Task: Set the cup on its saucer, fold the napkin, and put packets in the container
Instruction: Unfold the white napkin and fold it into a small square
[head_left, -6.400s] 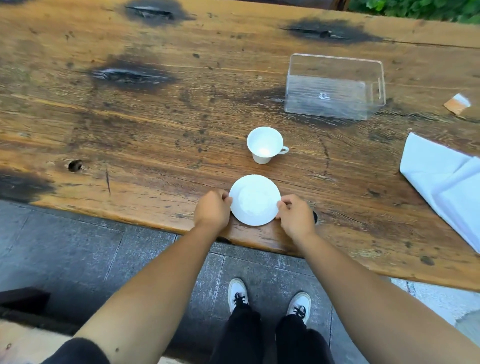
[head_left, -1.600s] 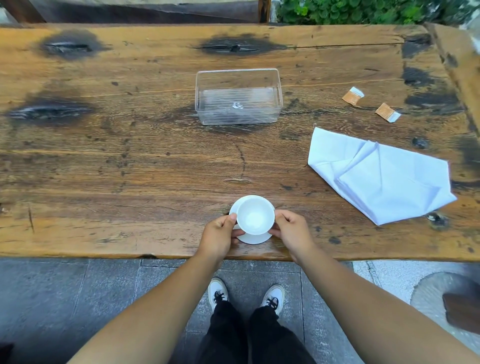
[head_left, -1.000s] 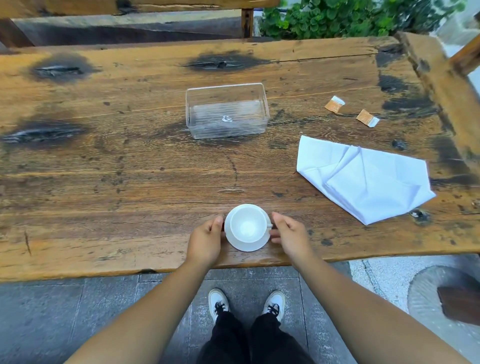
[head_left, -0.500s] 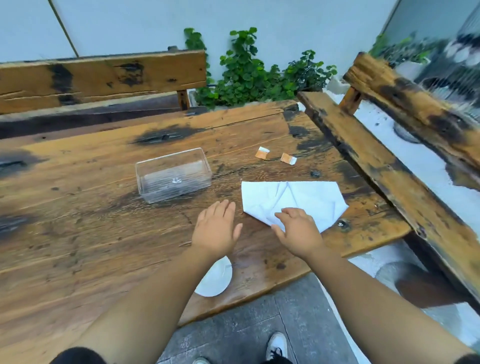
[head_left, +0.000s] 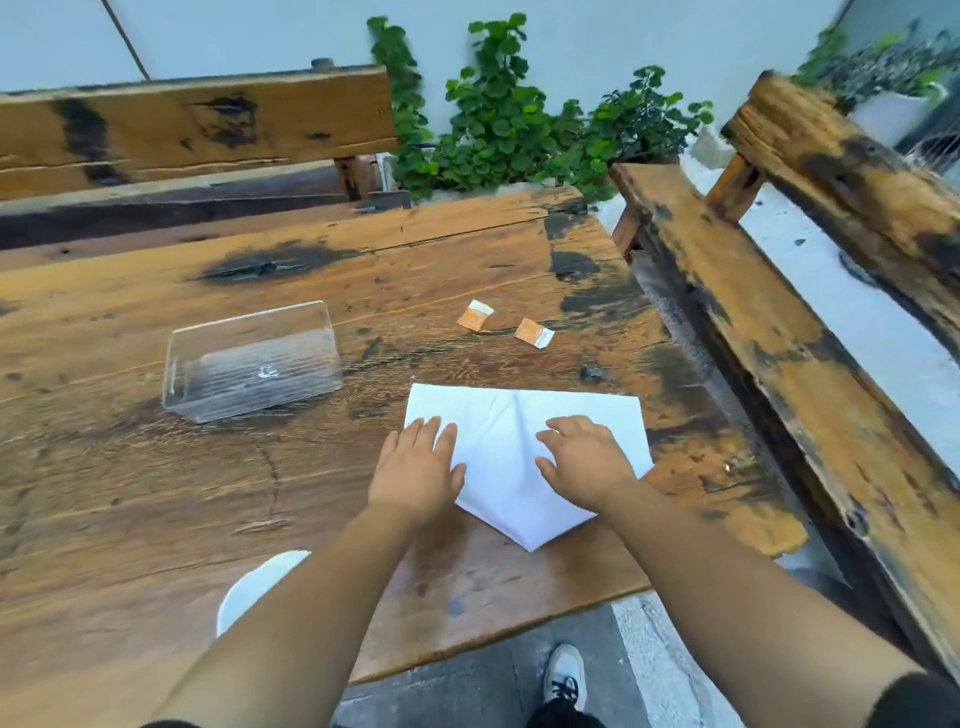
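Note:
A white napkin (head_left: 511, 467), loosely folded into a kite shape, lies on the wooden table (head_left: 130, 493). My left hand (head_left: 415, 467) rests flat on its left edge, fingers apart. My right hand (head_left: 584, 460) lies spread on its right half. Neither hand grips anything. The white saucer (head_left: 254, 582) shows at the table's near edge, mostly hidden by my left forearm; the cup cannot be seen. A clear plastic container (head_left: 252, 358) stands empty to the left. Two orange packets (head_left: 475, 315) (head_left: 534, 331) lie beyond the napkin.
A wooden bench (head_left: 779, 364) runs along the table's right side, and another bench back (head_left: 192, 124) stands behind the table. Green plants (head_left: 498, 130) grow along the wall. My shoe (head_left: 566, 675) shows on the paved floor below.
Both hands left the cup and saucer and moved forward and right onto the napkin. The view swung right, so the saucer slid under my left forearm.

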